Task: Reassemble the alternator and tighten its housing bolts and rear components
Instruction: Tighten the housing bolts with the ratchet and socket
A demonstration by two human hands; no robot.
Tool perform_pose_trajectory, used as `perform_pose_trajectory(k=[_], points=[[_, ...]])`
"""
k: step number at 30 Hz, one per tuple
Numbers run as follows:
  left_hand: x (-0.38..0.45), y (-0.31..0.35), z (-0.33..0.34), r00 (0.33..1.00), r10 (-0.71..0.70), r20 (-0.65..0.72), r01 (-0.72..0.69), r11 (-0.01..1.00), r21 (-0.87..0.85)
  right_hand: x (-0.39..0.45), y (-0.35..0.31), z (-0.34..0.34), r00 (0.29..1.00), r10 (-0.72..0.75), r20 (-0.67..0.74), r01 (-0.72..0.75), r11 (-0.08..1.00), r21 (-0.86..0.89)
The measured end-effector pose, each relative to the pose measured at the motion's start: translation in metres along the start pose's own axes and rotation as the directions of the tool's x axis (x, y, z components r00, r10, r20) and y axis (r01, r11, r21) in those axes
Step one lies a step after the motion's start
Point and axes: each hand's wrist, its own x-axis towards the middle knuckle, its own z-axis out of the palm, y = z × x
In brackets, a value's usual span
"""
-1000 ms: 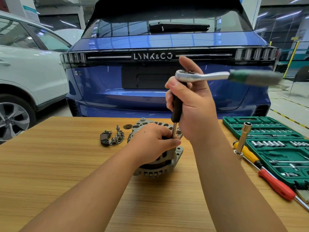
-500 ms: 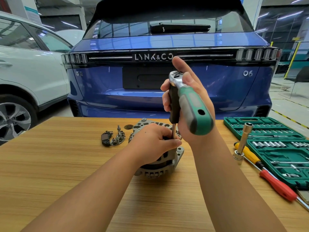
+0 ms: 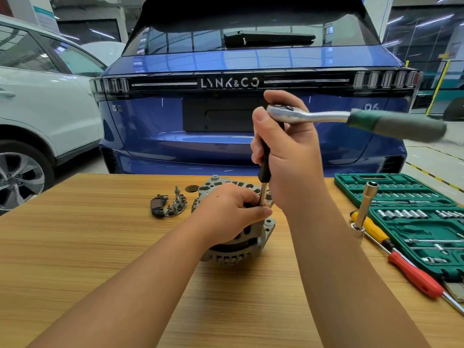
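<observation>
the alternator (image 3: pixel 241 237) sits on the wooden bench (image 3: pixel 75 247), near the middle, with its ribbed housing facing up and toward the camera. the left hand (image 3: pixel 226 212) lies over its top, fingers curled round the housing, and the thumb and forefinger tips meet at the thin metal shaft of the extension bar (image 3: pixel 263 177) just above the housing. that bar stands upright from the alternator, its black grip rising into the right hand (image 3: pixel 286 156), whose fingers are wrapped round it. on top of the bar sits the ratchet wrench (image 3: pixel 351 119); its chrome head is beside the right thumb and its green handle points out to the right, blurred.

just left of the alternator lie a dark rectifier and brush part (image 3: pixel 168 205) and a small round disc (image 3: pixel 191 188). to the right, an open green socket set case (image 3: pixel 411 217) rests on the bench, with a tall socket (image 3: pixel 365 207) standing tilted beside it, a yellow-handled screwdriver (image 3: pixel 371 229) and a red-handled screwdriver (image 3: pixel 414 277) along its near edge. beyond the bench stand a blue car (image 3: pixel 226 59) and a white car (image 3: pixel 37 96).
</observation>
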Motion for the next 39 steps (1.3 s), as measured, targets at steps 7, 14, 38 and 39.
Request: perform_pose_trajectory(k=[7, 14, 38, 39], points=[[-0.001, 0.003, -0.001, 1.0, 0.01, 0.002, -0.01, 1.0, -0.022, -0.001, 0.005, 0.007, 0.996, -0.068, 0.056, 0.073, 0.992, -0.105], [0.0, 0.002, -0.004, 1.0, 0.017, 0.0, -0.017, 0.995, -0.096, 0.006, -0.002, 0.01, 0.998, -0.048, 0.043, 0.054, 0.983, -0.176], [-0.079, 0.029, -0.016, 0.999, 0.038, 0.034, 0.0, 0.667, -0.745, -0.048, -0.05, 0.022, 0.987, 0.15, 0.05, -0.099, 0.833, -0.544], [-0.086, 0.024, -0.016, 0.999, 0.034, 0.035, 0.005, 0.651, -0.759, -0.052, -0.054, 0.018, 0.972, 0.21, 0.109, -0.098, 0.779, -0.62]])
